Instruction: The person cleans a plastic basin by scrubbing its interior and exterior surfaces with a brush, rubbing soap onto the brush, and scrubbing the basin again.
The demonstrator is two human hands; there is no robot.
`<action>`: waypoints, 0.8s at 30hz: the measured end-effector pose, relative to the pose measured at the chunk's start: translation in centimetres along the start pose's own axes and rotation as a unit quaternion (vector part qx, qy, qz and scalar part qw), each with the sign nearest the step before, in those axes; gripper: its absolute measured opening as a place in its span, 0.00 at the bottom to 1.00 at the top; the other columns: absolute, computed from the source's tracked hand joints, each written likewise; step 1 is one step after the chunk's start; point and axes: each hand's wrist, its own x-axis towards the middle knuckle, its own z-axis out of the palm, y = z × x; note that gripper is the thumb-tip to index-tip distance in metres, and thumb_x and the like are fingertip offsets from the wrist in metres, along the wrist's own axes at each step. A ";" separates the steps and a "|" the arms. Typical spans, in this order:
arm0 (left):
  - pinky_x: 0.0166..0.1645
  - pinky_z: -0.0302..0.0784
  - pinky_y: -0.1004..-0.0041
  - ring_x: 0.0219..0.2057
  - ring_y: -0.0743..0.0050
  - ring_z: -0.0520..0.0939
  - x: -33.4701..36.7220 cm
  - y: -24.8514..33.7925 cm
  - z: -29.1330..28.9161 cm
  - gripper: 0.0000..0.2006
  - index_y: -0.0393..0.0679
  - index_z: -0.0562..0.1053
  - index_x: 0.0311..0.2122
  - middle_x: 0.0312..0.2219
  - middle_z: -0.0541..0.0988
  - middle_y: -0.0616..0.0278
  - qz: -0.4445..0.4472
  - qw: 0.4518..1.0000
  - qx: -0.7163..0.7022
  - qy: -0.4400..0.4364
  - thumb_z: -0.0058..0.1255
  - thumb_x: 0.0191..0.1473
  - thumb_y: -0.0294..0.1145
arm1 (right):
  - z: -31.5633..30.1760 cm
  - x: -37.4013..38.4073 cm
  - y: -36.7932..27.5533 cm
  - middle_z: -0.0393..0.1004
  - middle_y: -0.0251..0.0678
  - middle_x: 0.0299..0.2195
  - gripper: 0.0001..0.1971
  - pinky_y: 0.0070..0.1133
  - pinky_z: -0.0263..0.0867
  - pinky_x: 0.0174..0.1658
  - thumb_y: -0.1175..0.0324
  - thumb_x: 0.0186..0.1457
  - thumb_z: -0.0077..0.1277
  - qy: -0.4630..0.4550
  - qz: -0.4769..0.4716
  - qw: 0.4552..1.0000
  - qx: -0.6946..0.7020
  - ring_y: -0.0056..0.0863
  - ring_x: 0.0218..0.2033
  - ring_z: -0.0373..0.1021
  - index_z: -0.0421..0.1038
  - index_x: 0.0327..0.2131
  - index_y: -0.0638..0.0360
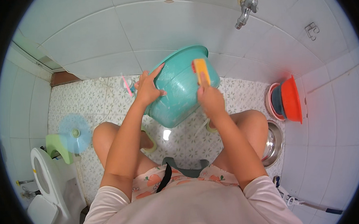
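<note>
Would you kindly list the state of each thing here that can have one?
Teal basin: tilted, held off the floor.
Sponge: pressed on the basin's outside.
Left hand: gripping the basin's rim.
Right hand: holding the sponge.
Tap: no water running.
Toilet lid: raised.
Orange basin: stacked, leaning on wall.

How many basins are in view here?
4 at least: a teal basin held in both hands, orange and pink ones stacked against the right wall, a steel one below. More may be nested.

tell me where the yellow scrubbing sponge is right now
In the head view, the yellow scrubbing sponge is right of centre, held in the right hand against the outside of the tilted teal plastic basin, below the wall tap.
</note>
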 end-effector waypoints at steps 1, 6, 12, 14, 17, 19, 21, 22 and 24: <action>0.53 0.52 0.61 0.49 0.59 0.66 0.0 -0.1 -0.2 0.49 0.74 0.61 0.58 0.42 0.67 0.57 -0.003 1.000 0.000 0.003 0.69 0.25 0.30 | 0.7 -0.9 -0.5 0.68 0.47 0.16 0.28 0.39 0.69 0.31 0.62 0.56 0.40 0.006 -0.038 0.999 0.003 0.50 0.23 0.71 0.50 0.61 0.45; 0.53 0.52 0.62 0.49 0.59 0.66 -0.1 -1.2 0.1 0.49 0.73 0.60 0.58 0.41 0.67 0.56 0.000 1.000 -0.005 0.014 0.69 0.25 0.29 | 1.5 -5.1 -4.7 0.68 0.46 0.16 0.28 0.38 0.68 0.27 0.62 0.56 0.40 -0.016 -0.132 0.987 -0.089 0.48 0.20 0.70 0.51 0.60 0.46; 0.53 0.52 0.62 0.50 0.57 0.65 -0.3 0.1 -0.1 0.50 0.73 0.60 0.58 0.43 0.66 0.55 0.014 1.000 -0.006 -0.002 0.68 0.26 0.27 | 0.5 -0.1 -0.9 0.69 0.47 0.20 0.28 0.37 0.67 0.21 0.62 0.55 0.43 0.071 -0.036 0.993 -0.084 0.43 0.16 0.69 0.53 0.60 0.41; 0.53 0.52 0.62 0.50 0.57 0.65 -0.3 0.0 -0.3 0.50 0.73 0.60 0.58 0.43 0.66 0.55 0.007 1.000 -0.006 -0.002 0.68 0.26 0.27 | 0.7 -0.3 -1.5 0.69 0.46 0.20 0.28 0.36 0.67 0.21 0.62 0.55 0.44 0.038 -0.004 0.998 -0.040 0.42 0.16 0.69 0.53 0.60 0.41; 0.53 0.51 0.62 0.51 0.57 0.65 -0.4 -0.4 -0.3 0.50 0.73 0.60 0.59 0.43 0.66 0.55 0.003 1.000 -0.006 0.002 0.68 0.26 0.26 | 2.0 -3.8 -3.8 0.68 0.45 0.19 0.28 0.36 0.67 0.21 0.61 0.55 0.44 0.057 -0.090 0.990 -0.092 0.42 0.16 0.68 0.53 0.60 0.45; 0.53 0.51 0.62 0.51 0.58 0.64 -0.4 -0.3 -0.2 0.50 0.73 0.60 0.59 0.43 0.66 0.55 0.009 1.000 -0.007 0.005 0.68 0.26 0.26 | 2.2 -5.3 -4.7 0.67 0.45 0.19 0.29 0.35 0.67 0.22 0.60 0.56 0.43 -0.038 -0.156 0.981 -0.105 0.42 0.16 0.69 0.50 0.61 0.46; 0.54 0.51 0.63 0.51 0.59 0.64 -0.4 0.1 -0.2 0.49 0.73 0.60 0.59 0.44 0.66 0.56 0.004 1.000 -0.014 -0.010 0.67 0.27 0.26 | 1.7 -3.8 -3.9 0.68 0.47 0.21 0.30 0.36 0.68 0.23 0.60 0.56 0.42 -0.025 -0.125 0.983 -0.129 0.43 0.18 0.69 0.49 0.61 0.46; 0.54 0.51 0.63 0.51 0.59 0.64 -0.5 0.2 -0.3 0.49 0.73 0.60 0.59 0.44 0.66 0.56 0.002 1.000 -0.013 -0.009 0.67 0.27 0.26 | 1.2 -2.8 -3.4 0.69 0.48 0.23 0.30 0.36 0.68 0.25 0.60 0.56 0.42 -0.012 -0.095 0.984 -0.152 0.45 0.19 0.69 0.48 0.62 0.46; 0.54 0.50 0.63 0.51 0.59 0.64 -0.5 0.1 -0.4 0.49 0.73 0.59 0.59 0.45 0.66 0.56 0.016 1.000 -0.019 -0.012 0.67 0.28 0.26 | -0.7 -0.3 -2.7 0.70 0.50 0.26 0.30 0.36 0.68 0.28 0.60 0.56 0.42 -0.037 -0.034 0.993 -0.102 0.46 0.23 0.70 0.48 0.62 0.47</action>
